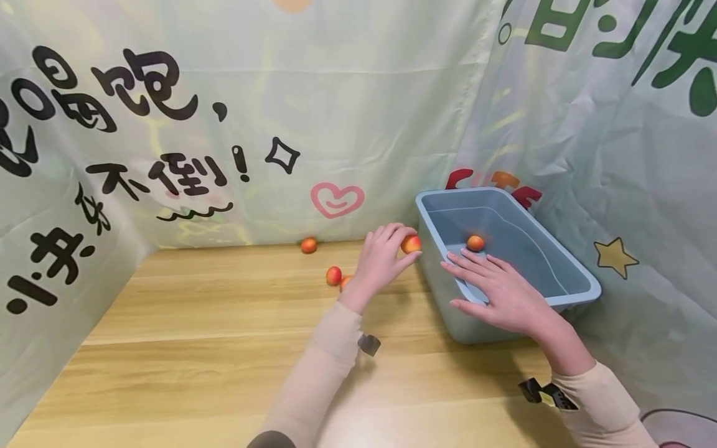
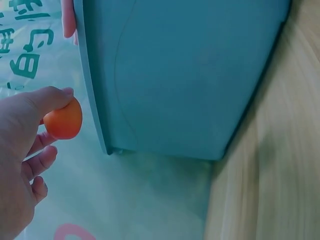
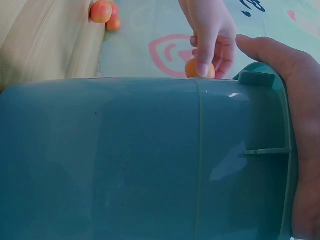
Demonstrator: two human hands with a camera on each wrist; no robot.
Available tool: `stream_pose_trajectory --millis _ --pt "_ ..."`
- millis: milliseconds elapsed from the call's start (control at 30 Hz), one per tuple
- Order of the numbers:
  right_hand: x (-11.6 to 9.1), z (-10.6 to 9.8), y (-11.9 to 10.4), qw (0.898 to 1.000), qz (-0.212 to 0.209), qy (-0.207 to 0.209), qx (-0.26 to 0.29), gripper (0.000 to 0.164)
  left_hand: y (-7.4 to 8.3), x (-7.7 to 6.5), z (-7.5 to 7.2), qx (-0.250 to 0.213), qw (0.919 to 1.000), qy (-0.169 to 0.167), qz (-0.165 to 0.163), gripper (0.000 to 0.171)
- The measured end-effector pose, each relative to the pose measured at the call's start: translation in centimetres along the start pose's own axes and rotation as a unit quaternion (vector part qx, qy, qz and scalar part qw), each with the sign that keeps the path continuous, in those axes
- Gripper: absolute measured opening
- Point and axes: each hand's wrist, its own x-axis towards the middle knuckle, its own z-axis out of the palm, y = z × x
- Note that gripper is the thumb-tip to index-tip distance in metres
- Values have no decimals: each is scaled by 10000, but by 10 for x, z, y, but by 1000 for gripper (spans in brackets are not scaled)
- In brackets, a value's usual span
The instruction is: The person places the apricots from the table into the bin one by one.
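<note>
My left hand (image 1: 381, 258) pinches a small round orange-red fruit (image 1: 411, 244) between thumb and fingers, just left of the blue plastic bin (image 1: 442, 274). In the left wrist view this fruit (image 2: 64, 120) is beside the bin's rim (image 2: 92, 95), apart from it. My right hand (image 1: 501, 292) lies with straight, spread fingers over the bin's near rim. Its thumb (image 3: 265, 52) shows along the rim in the right wrist view. Another orange fruit (image 1: 475, 242) is inside the bin, just beyond the right fingertips.
On the wooden table (image 1: 224, 348), left of the bin, are a fruit (image 1: 309, 245) near the back edge and a red-orange fruit (image 1: 333, 275). A further fruit (image 1: 345, 283) is partly hidden by my left wrist. Printed cloth (image 1: 358, 124) hangs behind and at both sides.
</note>
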Motion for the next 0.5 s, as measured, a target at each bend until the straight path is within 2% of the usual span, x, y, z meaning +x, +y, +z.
stream_pose_trajectory --millis 200,500 --pt "0 0 0 9999 -59 138 -8 68 4 11 3 -50 9998 148 123 40" --pt "1 0 0 10000 -10 66 24 69 14 22 10 -201 9985 503 -17 42"
